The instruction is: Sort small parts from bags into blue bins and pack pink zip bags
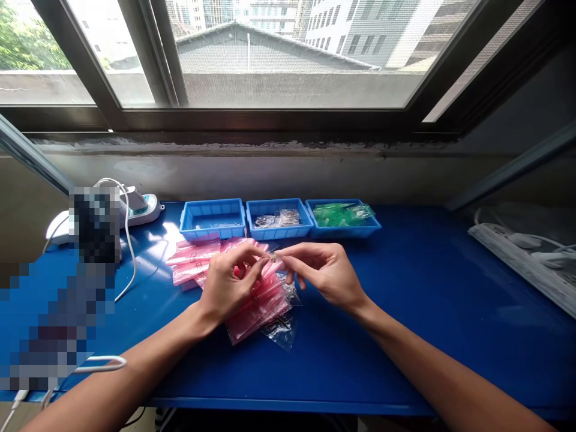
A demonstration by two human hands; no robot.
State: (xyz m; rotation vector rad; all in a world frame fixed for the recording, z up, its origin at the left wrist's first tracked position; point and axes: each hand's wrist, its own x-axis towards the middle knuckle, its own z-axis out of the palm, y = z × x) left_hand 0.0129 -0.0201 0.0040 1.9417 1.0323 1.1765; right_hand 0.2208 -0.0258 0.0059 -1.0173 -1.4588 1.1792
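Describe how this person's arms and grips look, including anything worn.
The left arm and right arm are bare as far as they show, without sleeves or watch. The left grip and right grip are ungloved human hands; no rings or markings are visible.

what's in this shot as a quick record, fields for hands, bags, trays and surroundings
left hand: pinching a tiny item, too small to identify
right hand: at the item's right side, grip unclear
pink bags: piled on the blue table, below the hands
clear bags: at the pile's right edge
trays: three, blue, in a row; green packets in the rightmost
window: beyond the table
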